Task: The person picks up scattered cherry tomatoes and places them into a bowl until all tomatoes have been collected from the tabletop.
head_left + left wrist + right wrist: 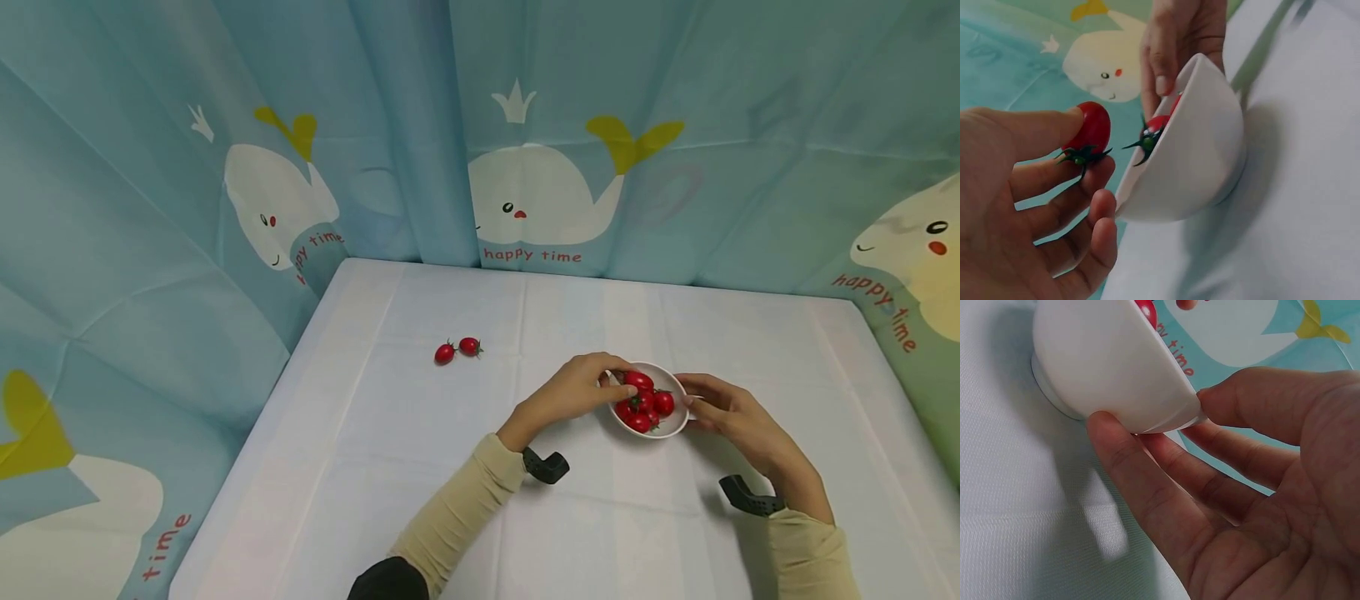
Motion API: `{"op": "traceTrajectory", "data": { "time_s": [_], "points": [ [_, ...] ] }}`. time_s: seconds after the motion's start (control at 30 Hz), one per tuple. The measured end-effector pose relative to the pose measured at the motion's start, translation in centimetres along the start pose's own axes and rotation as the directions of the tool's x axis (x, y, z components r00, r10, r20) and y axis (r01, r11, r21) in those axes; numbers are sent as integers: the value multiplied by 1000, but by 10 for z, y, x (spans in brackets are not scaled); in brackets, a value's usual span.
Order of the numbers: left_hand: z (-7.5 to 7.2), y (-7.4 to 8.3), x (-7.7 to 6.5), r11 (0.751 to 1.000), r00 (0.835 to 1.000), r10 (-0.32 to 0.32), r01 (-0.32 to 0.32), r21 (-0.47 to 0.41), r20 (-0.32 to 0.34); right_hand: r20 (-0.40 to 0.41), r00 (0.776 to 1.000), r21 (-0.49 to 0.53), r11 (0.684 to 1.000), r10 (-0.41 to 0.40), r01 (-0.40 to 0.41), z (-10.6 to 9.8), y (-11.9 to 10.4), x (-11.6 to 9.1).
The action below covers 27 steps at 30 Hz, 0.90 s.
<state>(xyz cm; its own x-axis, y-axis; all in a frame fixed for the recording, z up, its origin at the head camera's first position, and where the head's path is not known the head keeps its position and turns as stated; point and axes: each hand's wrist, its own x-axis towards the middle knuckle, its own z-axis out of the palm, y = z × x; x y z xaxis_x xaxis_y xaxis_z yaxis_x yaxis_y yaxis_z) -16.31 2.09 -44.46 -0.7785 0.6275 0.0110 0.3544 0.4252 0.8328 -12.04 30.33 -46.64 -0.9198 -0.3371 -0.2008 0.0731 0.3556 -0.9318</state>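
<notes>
My left hand (579,388) is over the left rim of a small white bowl (678,419). Between its thumb and fingers it pinches a red cherry tomato (1096,128) with a green stem, clearly seen in the left wrist view. Several more cherry tomatoes (663,403) lie inside the bowl. From the right side, my right hand (738,417) holds the bowl, thumb at the rim and fingers against the outer wall (1104,369). The bowl's foot is close over the white tablecloth, its underside partly hidden.
Two cherry tomatoes (445,354) lie side by side on the white-covered table (420,467), left of the bowl. A blue-green curtain (405,133) printed with whales hangs along the table's back and sides.
</notes>
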Motion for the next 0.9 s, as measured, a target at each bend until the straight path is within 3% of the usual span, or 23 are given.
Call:
{"op": "traceTrajectory", "data": {
  "time_s": [0.17,0.4,0.67,0.9],
  "points": [
    [8,1,2,996,999,12,-8,87,-48,1,1000,-8,1000,5,-5,0,1,1],
    [16,2,2,970,996,9,12,242,-88,5,1000,-16,1000,15,-15,0,1,0],
    [18,2,4,957,995,-14,41,287,-95,-2,1000,-20,1000,23,-23,0,2,1],
    [19,-1,6,960,995,-30,56,274,-98,-4,999,-17,999,39,-39,-1,3,3]
  ]
}}
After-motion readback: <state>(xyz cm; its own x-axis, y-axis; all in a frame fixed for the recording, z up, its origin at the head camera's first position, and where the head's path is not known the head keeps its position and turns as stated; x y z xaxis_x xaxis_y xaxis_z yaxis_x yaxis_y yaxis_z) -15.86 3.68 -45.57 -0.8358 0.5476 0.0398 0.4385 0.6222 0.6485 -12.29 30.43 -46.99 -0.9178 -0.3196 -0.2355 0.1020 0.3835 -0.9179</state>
